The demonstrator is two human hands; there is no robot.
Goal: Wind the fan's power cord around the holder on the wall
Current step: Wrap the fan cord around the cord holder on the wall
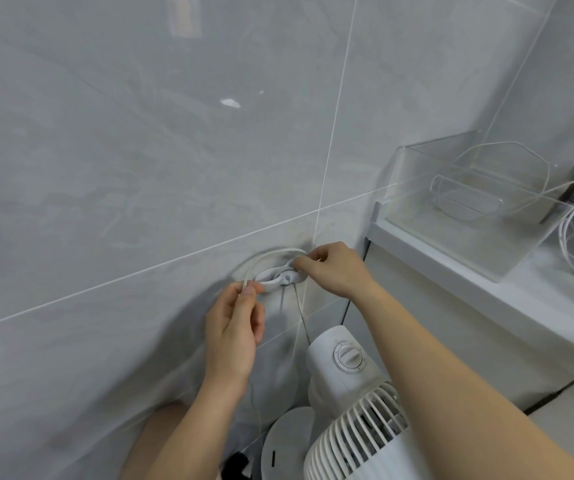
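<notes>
Behind right hand (334, 268), holder (280, 276) half-hidden.

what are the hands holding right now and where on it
Both pinch the white power cord: left hand where its loop comes down, right hand at the wall holder.

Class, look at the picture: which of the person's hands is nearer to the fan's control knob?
Right. The right hand is at the holder on the wall, above the control knob. The left hand pinches the cord farther left of the knob.
</notes>
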